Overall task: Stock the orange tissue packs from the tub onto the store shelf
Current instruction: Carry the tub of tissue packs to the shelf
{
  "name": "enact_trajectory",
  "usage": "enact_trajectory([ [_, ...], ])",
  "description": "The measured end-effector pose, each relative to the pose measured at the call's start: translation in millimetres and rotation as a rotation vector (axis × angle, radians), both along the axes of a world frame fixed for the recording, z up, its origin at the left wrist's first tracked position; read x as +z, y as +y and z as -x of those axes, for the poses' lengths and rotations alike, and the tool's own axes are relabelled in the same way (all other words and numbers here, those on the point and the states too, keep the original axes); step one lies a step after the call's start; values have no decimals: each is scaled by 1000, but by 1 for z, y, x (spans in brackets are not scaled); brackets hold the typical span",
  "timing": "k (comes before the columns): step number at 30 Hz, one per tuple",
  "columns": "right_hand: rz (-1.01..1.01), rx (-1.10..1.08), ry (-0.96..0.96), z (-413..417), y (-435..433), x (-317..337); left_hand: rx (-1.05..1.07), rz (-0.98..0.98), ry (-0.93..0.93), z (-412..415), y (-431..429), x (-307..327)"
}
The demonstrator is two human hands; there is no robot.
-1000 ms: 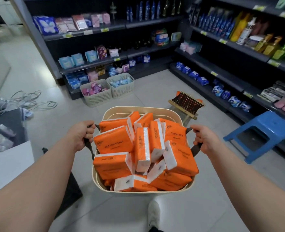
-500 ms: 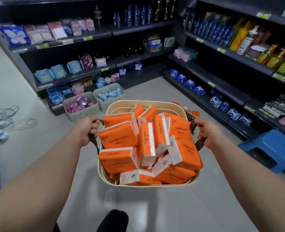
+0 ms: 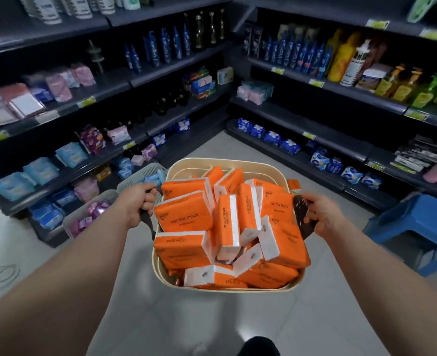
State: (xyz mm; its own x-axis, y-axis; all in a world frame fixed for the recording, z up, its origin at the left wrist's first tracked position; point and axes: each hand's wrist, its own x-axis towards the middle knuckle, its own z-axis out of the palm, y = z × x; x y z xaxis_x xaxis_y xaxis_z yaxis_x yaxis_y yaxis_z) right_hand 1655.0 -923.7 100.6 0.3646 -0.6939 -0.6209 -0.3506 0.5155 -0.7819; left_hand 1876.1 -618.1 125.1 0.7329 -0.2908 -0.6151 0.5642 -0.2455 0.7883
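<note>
1. In the corner where two runs of dark metal store shelves (image 3: 315, 110) met, a cream oval plastic tub (image 3: 227, 164) hung above the pale tiled floor (image 3: 207, 147), carried in front of the person.
2. The left hand (image 3: 137, 205) was curled tight round the dark left handle (image 3: 147, 224) of the tub. The right hand (image 3: 321, 214) was wrapped the same way round the dark right handle (image 3: 302, 214). Neither hand had a finger free.
3. The orange plastic-wrapped tissue packs (image 3: 184, 214), white at the ends, lay heaped loosely in the tub, piled to its rim and above. None could be seen on a shelf.
4. The step in hand looked to be the carry to the shelving, so stocking proper had not begun.
5. The next move probably called for setting the tub down, on the floor or perhaps on the blue plastic stool (image 3: 417, 222) at the right, to free a hand for lifting a pack.
6. A bare stretch on the right-hand middle shelf seemed a likely spot, though which shelf was meant could not be told.
7. Two grey mesh baskets (image 3: 101, 197) stood on the floor at the left, close to the tub's path.
</note>
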Motion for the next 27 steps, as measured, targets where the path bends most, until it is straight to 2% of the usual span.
enact_trajectory([
  [11, 17, -5, -56, -150, -82, 0, -23, -12, -32, -158, -91, -7],
  [22, -23, -48, -31, -288, -205, -1, 37, 56, 32, -293, -201, -20],
  [27, 22, -72, -68, -340, -251, -3, -17, 129, 55, -357, -250, -30],
])
